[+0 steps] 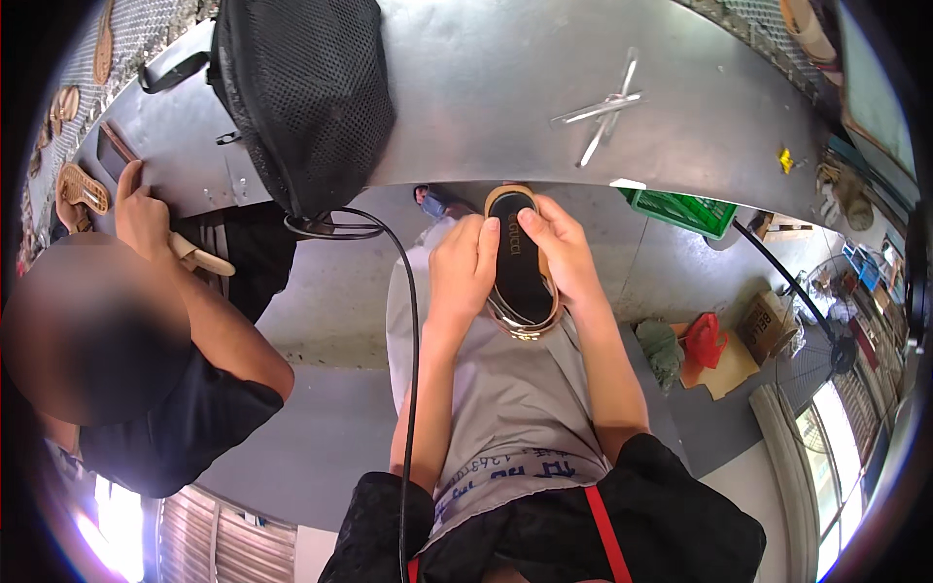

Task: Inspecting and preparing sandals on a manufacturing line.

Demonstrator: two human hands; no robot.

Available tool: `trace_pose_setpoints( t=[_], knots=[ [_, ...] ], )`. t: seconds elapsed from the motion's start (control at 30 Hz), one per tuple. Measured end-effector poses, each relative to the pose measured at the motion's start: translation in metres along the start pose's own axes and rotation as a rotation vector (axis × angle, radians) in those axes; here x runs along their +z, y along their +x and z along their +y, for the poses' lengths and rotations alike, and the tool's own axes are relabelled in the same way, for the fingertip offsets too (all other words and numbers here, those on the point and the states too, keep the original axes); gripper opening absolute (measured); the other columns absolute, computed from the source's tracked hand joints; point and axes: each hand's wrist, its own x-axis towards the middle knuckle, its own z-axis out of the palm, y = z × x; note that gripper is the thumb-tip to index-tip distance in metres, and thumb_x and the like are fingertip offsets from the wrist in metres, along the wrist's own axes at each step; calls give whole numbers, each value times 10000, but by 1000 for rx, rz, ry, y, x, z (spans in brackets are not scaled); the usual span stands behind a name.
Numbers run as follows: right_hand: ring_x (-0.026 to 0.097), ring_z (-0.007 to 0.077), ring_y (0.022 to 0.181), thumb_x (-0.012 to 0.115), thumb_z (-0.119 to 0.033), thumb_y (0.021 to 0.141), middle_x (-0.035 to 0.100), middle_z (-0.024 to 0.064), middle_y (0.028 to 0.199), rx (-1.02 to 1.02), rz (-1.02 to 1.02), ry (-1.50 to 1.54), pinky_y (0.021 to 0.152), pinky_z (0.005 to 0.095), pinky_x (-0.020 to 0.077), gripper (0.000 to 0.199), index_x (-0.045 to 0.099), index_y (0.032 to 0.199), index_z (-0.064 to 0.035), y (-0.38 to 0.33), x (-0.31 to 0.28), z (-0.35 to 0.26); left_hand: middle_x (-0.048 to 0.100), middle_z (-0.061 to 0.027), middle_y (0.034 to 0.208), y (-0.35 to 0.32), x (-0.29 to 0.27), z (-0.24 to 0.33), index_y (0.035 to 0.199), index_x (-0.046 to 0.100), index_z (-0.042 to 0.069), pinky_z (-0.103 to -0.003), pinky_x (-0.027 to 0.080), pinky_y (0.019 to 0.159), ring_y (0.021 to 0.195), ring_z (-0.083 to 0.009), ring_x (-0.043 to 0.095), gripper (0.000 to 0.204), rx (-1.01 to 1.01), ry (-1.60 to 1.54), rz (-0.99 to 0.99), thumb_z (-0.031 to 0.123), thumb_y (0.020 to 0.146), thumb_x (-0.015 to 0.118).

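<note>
Over my lap, just off the near edge of the metal table, I hold a sandal (523,277) between both hands. Its insole is black, its far end has a tan rim, and a shiny dark band with gold-coloured ornaments runs round the near end. My left hand (462,264) grips its left side, the thumb lying along the edge. From the right, my right hand (562,251) wraps it, with the thumb pressed on the insole near the far end. The fingers underneath are hidden.
On the metal table (466,97) stand a black mesh bag (311,97) and crossed clear strips (607,107). A black cable (413,389) hangs past my left arm. At left, a co-worker (194,360) handles sandal parts. A green basket (685,212) and fan (841,355) are at right.
</note>
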Motion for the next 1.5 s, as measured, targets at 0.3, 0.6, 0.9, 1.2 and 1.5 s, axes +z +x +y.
trace_pose_setpoints(
  t=[0.3, 0.6, 0.9, 1.2, 1.5],
  knots=[
    [611, 99, 991, 577, -183, 1003, 647, 69, 1141, 15, -13, 60, 875, 256, 493, 349, 542, 1284, 20, 1, 6, -10, 656, -81, 1095, 19, 2, -10, 1254, 585, -15, -295, 480, 883, 987, -163, 616, 389, -142, -988, -111, 268, 987, 578],
    [544, 38, 826, 520, -266, 1036, 601, -10, 939, 130, 79, 69, 727, 198, 442, 311, 589, 1187, -3, -9, 13, -29, 650, -102, 1144, 16, -9, 8, 1316, 538, -75, -230, 515, 800, 974, -125, 636, 442, -308, -1341, -327, 232, 1000, 574],
    [532, 27, 771, 528, -268, 1033, 595, -17, 895, 148, 111, 103, 673, 196, 436, 282, 606, 1122, -11, -8, 18, -25, 683, -95, 1042, 17, -20, 14, 1287, 570, -77, -225, 518, 746, 898, -116, 649, 409, -373, -1315, -321, 213, 999, 575],
    [575, 49, 831, 524, -255, 1034, 623, 11, 949, 141, 140, 159, 724, 206, 469, 292, 605, 1146, 2, -8, 21, -25, 672, -88, 1060, 19, -21, 15, 1295, 568, -68, -216, 511, 732, 890, -104, 639, 411, -362, -1300, -329, 224, 1006, 563],
    [579, 75, 927, 521, -242, 1034, 635, 33, 1042, 98, 96, 124, 825, 228, 469, 321, 587, 1203, 23, -1, 12, -19, 663, -70, 1058, 27, -20, 4, 1286, 584, -58, -241, 489, 765, 928, -112, 616, 442, -292, -1152, -346, 266, 986, 597]
  ],
)
